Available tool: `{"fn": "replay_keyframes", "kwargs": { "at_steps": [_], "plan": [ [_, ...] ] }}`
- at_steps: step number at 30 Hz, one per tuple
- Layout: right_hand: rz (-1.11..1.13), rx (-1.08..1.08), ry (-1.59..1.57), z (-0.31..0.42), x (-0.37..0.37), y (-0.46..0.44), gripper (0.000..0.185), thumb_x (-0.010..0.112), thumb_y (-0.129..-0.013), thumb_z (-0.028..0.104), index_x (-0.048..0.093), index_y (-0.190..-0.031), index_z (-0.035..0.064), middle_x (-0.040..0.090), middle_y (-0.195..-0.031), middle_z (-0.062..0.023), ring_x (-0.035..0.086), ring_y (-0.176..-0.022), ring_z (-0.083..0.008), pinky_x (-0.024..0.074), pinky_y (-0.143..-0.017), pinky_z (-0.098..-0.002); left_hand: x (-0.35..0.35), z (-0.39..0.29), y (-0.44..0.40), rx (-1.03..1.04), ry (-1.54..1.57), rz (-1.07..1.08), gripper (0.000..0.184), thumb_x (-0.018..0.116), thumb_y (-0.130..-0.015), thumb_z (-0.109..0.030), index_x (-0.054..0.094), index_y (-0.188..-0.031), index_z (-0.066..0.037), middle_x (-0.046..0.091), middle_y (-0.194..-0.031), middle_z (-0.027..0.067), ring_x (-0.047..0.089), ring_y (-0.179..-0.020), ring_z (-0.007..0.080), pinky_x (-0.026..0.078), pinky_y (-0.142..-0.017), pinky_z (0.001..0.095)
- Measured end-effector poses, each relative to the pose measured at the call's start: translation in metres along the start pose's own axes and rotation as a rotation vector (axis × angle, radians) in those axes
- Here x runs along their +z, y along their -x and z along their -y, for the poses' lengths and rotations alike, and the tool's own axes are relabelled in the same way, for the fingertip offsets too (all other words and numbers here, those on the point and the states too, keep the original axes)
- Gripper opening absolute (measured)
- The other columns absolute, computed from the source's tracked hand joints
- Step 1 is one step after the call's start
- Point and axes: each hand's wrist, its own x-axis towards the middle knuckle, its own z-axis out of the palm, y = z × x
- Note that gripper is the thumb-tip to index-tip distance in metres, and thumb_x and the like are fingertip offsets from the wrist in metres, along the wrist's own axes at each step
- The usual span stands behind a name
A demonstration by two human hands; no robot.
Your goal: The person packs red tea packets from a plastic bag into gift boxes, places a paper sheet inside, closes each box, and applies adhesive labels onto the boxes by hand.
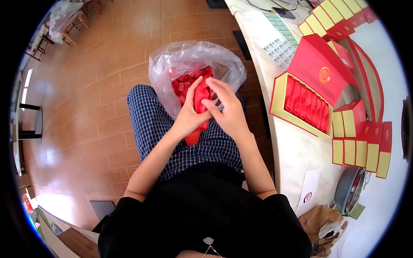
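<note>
Between my two hands, just above my lap, is a shiny red foil packet point(200, 95). My left hand point(188, 119) is closed around its left side and lower part, with red foil showing below the palm. My right hand point(230, 112) grips it from the right, thumb pressed on the front and fingers curled at the top edge. Behind my hands an open clear plastic bag point(160, 71) holds more red packets point(182, 84). My fingers hide part of the held packet, so whether it is a single one I cannot tell.
On the white table point(289, 159) to my right, an open red box point(278, 95) contains a row of red packets point(306, 105). Stacked red-and-yellow boxes point(355, 150) stand farther right. A grey basket point(345, 189) and a brown paper bag point(317, 221) sit near the front.
</note>
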Motion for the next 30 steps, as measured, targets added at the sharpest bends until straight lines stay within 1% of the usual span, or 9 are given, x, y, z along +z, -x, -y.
{"fn": "replay_keyframes", "kwargs": {
  "at_steps": [8,10,12,15,18,20,23,26,30],
  "plan": [
    [-0.21,-0.069,0.057,0.018,-0.023,-0.001,0.017,0.063,-0.088,0.009,0.062,-0.102,-0.0002,0.063,-0.101,-0.0141,0.065,-0.086,-0.0308,0.0523,-0.076,-0.0353,0.014,-0.049,-0.004,0.042,-0.105,0.163,0.092,0.078,-0.073,-0.009,0.024,-0.147,-0.007,0.04,-0.139,0.0153,0.04,-0.13,0.0245,0.034,-0.108,0.0365],
    [-0.295,-0.018,-0.096,0.022,-0.038,-0.006,0.018,0.055,-0.095,0.014,0.062,-0.102,-0.0006,0.064,-0.098,-0.0142,0.065,-0.089,-0.0278,0.0512,-0.077,-0.0324,0.025,-0.05,-0.013,0.056,-0.068,0.136,0.093,0.078,-0.072,-0.009,0.023,-0.147,-0.007,0.038,-0.14,0.0156,0.038,-0.131,0.0249,0.034,-0.108,0.0363],
    [-0.242,0.288,-0.364,0.031,-0.055,-0.006,0.033,0.043,-0.102,0.025,0.055,-0.12,-0.0007,0.061,-0.111,-0.0158,0.062,-0.1,-0.0248,0.0478,-0.086,-0.0331,0.037,-0.056,-0.023,0.111,-0.126,0.064,0.101,0.078,-0.072,-0.01,0.013,-0.149,-0.007,0.032,-0.142,0.0176,0.034,-0.133,0.0266,0.032,-0.108,0.0361],
    [-0.149,0.219,-0.289,0.027,-0.082,-0.005,0.041,0.04,-0.102,0.03,0.05,-0.127,-0.002,0.056,-0.119,-0.0194,0.054,-0.114,-0.0285,0.0391,-0.099,-0.035,0.061,-0.068,-0.039,0.105,-0.097,0.102,0.101,0.075,-0.077,-0.011,0.006,-0.149,-0.006,0.029,-0.142,0.0203,0.034,-0.133,0.0283,0.03,-0.11,0.0366],
    [-0.187,0.286,-0.3,0.028,-0.111,-0.001,0.042,0.039,-0.103,0.029,0.05,-0.126,-0.0031,0.055,-0.121,-0.0205,0.053,-0.115,-0.0304,0.0377,-0.101,-0.0341,0.089,-0.073,-0.061,-0.059,0.159,0.218,0.091,0.062,-0.085,-0.006,0.001,-0.151,-0.012,0.029,-0.144,0.0173,0.034,-0.134,0.0265,0.031,-0.11,0.0366],
    [-0.207,0.287,-0.265,0.03,-0.128,-0.001,0.05,0.043,-0.101,0.035,0.046,-0.129,-0.006,0.054,-0.121,-0.0242,0.053,-0.115,-0.0347,0.0387,-0.1,-0.0363,0.112,-0.079,-0.072,0.123,0.034,0.251,0.089,0.06,-0.086,-0.009,-0.002,-0.149,-0.003,0.021,-0.145,0.0236,0.03,-0.135,0.0294,0.028,-0.111,0.0379],
    [-0.341,0.285,0.156,0.048,-0.161,-0.001,0.066,0.062,-0.089,0.04,0.04,-0.126,-0.0103,0.054,-0.114,-0.031,0.057,-0.109,-0.0398,0.044,-0.091,-0.0423,0.158,-0.078,-0.086,0.513,-0.282,0.273,0.104,0.07,-0.078,-0.012,-0.007,-0.148,0.001,0.01,-0.147,0.0284,0.022,-0.135,0.0425,0.021,-0.114,0.0435],
    [-0.352,0.326,0.222,0.06,-0.212,0.008,0.056,0.064,-0.087,0.032,0.044,-0.118,-0.0094,0.055,-0.112,-0.0315,0.059,-0.104,-0.04,0.0459,-0.087,-0.0421,0.198,-0.103,-0.097,0.705,-0.467,0.449,0.121,0.079,-0.07,-0.015,-0.014,-0.145,0.004,0.011,-0.146,0.0315,0.022,-0.133,0.0467,0.023,-0.113,0.0466],
    [-0.512,0.348,0.202,0.041,-0.28,0.039,0.042,0.06,-0.091,0.018,0.045,-0.121,-0.0066,0.062,-0.103,-0.0216,0.064,-0.093,-0.0286,0.0493,-0.081,-0.0363,0.241,-0.121,-0.106,0.608,-0.349,0.768,0.13,0.079,-0.074,-0.04,-0.021,-0.145,0.002,0.007,-0.148,0.0334,0.018,-0.139,0.0421,0.021,-0.115,0.0449]
  ]
}}
